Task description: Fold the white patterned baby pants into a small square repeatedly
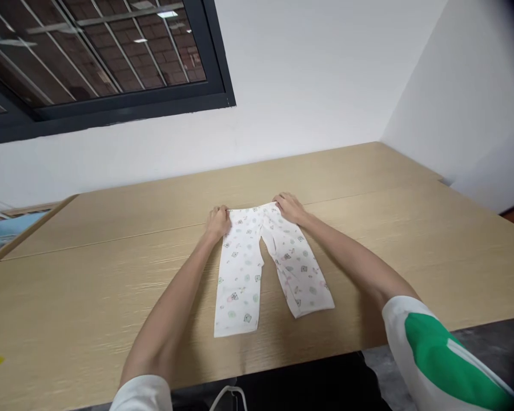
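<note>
Hands, left hand [218, 222] and right hand [288, 207], grip the waistband corners of patterned baby trousers [261, 260] (legs spread flat) on the bench [89, 274].

Bare forearms; white short sleeves, right sleeve [437, 354] with green panel, white stripes.

Bright, even light — soft shadows, sharp centre (edges bent, corner vignetted).
</note>
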Demonstrator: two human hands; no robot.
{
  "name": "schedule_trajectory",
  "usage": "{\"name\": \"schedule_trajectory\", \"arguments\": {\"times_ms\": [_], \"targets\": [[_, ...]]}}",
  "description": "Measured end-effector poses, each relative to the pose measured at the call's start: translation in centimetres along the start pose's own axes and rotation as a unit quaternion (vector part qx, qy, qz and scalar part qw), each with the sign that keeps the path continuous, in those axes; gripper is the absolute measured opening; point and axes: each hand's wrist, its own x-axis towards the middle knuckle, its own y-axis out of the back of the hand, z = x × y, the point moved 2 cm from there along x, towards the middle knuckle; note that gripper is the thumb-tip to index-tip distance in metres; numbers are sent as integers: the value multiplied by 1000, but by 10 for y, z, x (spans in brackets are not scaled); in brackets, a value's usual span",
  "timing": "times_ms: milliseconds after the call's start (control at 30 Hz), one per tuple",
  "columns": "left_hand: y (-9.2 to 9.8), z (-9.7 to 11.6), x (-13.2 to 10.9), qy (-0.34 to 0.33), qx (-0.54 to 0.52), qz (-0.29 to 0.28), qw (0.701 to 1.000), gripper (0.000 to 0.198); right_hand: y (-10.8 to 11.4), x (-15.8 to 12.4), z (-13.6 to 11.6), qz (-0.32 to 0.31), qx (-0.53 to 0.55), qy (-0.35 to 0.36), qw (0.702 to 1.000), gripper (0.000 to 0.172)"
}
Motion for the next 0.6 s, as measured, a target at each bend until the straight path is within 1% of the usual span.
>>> {"name": "schedule_trajectory", "arguments": {"times_ms": [100, 200, 300, 367, 433, 500, 533, 567, 600], "targets": [[-6, 3, 4, 23, 1, 13, 1000, 32, -5, 9, 5, -9, -19, -3, 1000, 34], [-5, 8, 2, 32, -2, 13, 999, 32, -8, 13, 7, -23, -25, 2, 999, 36], [7, 22, -4, 28, -4, 21, 999, 32, -9, 14, 9, -22, -20, -7, 1000, 36], [17, 42, -14, 6, -7, 25, 1000, 32, -9, 14, 9, -13, -14, -26, 999, 35], [23, 72, -36, -40, -16, 11, 999, 28, -8, 16, 11, -6, 10, -70, 997, 35], [20, 108, -71, -100, -30, -34, 994, 20, -7, 19, 12, -9, 39, -128, 991, 34], [15, 127, -93, -130, -34, -68, 989, 18, -7, 21, 13, -15, 51, -153, 987, 32], [8, 145, -117, -167, -38, -112, 979, 25, -6, 24, 14, -23, 59, -170, 983, 28], [-1, 163, -142, -227, -29, -176, 957, 35, -6, 26, 15, -30, 62, -179, 981, 25]]}}
